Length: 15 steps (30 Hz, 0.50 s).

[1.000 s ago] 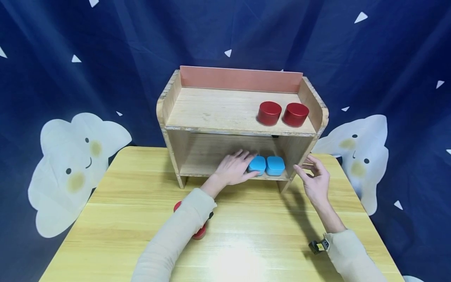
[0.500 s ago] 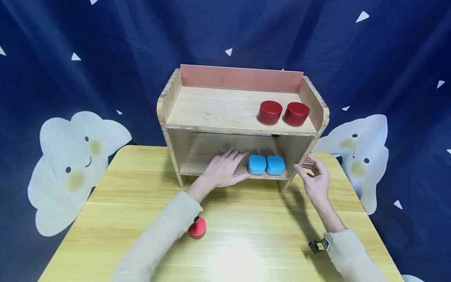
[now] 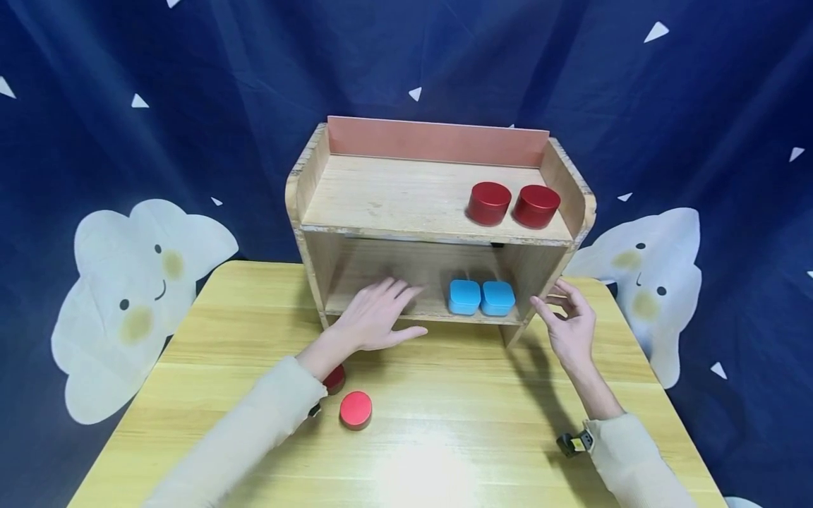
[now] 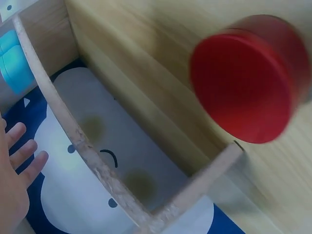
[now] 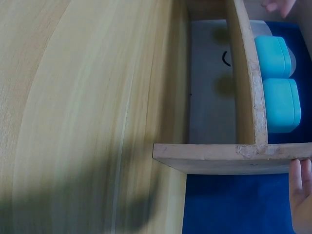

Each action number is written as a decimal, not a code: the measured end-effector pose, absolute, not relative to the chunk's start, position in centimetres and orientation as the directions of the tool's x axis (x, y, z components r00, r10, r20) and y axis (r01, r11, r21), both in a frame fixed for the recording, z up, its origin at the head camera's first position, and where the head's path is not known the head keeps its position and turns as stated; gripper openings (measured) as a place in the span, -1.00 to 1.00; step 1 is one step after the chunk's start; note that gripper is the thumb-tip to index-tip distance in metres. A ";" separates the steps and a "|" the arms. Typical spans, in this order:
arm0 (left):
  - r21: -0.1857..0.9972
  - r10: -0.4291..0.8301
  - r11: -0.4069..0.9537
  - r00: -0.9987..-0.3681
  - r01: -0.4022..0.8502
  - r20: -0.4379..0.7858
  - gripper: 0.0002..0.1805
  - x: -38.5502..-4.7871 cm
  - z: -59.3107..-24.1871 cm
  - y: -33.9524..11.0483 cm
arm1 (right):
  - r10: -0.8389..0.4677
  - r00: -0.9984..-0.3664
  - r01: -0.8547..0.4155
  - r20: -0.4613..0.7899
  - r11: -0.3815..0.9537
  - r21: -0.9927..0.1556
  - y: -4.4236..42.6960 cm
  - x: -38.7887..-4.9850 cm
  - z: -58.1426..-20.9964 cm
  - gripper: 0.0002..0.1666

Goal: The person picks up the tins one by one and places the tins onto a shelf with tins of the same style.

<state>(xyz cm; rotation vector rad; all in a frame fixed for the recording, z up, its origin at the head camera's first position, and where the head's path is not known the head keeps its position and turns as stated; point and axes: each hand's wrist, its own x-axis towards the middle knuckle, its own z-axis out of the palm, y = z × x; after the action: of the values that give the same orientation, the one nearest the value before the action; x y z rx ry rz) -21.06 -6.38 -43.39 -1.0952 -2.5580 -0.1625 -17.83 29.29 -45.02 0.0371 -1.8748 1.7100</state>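
Note:
My left hand (image 3: pixel 371 317) is spread in front of the lower shelf's left part, holding nothing. To its right, two blue rounded-square containers (image 3: pixel 464 297) stand side by side on the lower shelf of a small wooden shelf unit (image 3: pixel 406 229). My right hand (image 3: pixel 570 328) rests at the unit's right side panel, and in the right wrist view its fingertips (image 5: pixel 295 168) touch the panel's outer face. Below my left forearm, a red round tin (image 3: pixel 356 410) stands on the table; a second red tin (image 3: pixel 334 381) is partly hidden by the wrist.
Two more red round tins (image 3: pixel 489 204) stand at the right of the upper shelf. The wooden table (image 3: pixel 483 409) carries the unit. Behind it hangs a dark blue curtain (image 3: pixel 267 85) with cloud and triangle patterns.
My left hand has let go of the left blue container and moved left and toward me. The red tins under that forearm have come into view. My right hand has stayed at the side panel.

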 end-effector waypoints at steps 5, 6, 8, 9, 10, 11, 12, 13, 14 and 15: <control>-0.041 0.691 0.670 -0.602 0.742 0.400 -0.15 -20.0 -43.7 -7.6 | 0.360 -0.823 -0.401 0.439 0.178 -0.899 29.3 -17.8 -44.9 -0.45; -0.040 0.693 0.664 -0.595 0.747 0.406 -0.16 -19.8 -43.7 -7.8 | 0.360 -0.824 -0.399 0.438 0.179 -0.899 29.3 -17.8 -44.9 -0.45; -0.050 0.699 0.660 -0.587 0.750 0.409 -0.16 -19.3 -44.0 -8.4 | 0.362 -0.824 -0.399 0.437 0.178 -0.899 29.3 -17.8 -44.9 -0.45; -0.057 0.700 0.661 -0.588 0.748 0.405 -0.16 -19.0 -44.0 -8.7 | 0.363 -0.823 -0.399 0.437 0.178 -0.900 29.3 -17.8 -44.9 -0.45; -0.062 0.700 0.662 -0.587 0.747 0.407 -0.16 -18.8 -44.1 -9.1 | 0.362 -0.823 -0.398 0.438 0.181 -0.899 29.3 -17.7 -44.9 -0.45; -0.068 0.699 0.664 -0.586 0.745 0.409 -0.17 -18.5 -44.2 -9.4 | 0.360 -0.823 -0.399 0.439 0.183 -0.899 29.3 -17.7 -44.9 -0.44; -0.075 0.699 0.665 -0.585 0.743 0.411 -0.17 -18.2 -44.3 -9.8 | 0.360 -0.823 -0.399 0.439 0.182 -0.899 29.3 -17.7 -44.9 -0.44; -0.085 0.700 0.667 -0.584 0.740 0.413 -0.17 -18.0 -44.4 -10.2 | 0.360 -0.823 -0.400 0.439 0.181 -0.898 29.3 -17.7 -44.9 -0.44; -0.088 0.699 0.668 -0.582 0.739 0.416 -0.18 -17.7 -44.4 -10.5 | 0.359 -0.823 -0.400 0.439 0.182 -0.898 29.3 -17.7 -44.9 -0.44; -0.090 0.698 0.667 -0.577 0.740 0.425 -0.18 -17.4 -44.5 -10.9 | 0.359 -0.824 -0.399 0.438 0.180 -0.899 29.3 -17.7 -44.9 -0.44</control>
<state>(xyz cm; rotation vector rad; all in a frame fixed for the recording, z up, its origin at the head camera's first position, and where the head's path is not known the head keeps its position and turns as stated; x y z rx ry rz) -17.44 -10.93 -44.52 -1.1227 -2.4550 -0.1352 -17.75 29.28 -44.87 0.0378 -1.8846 1.7028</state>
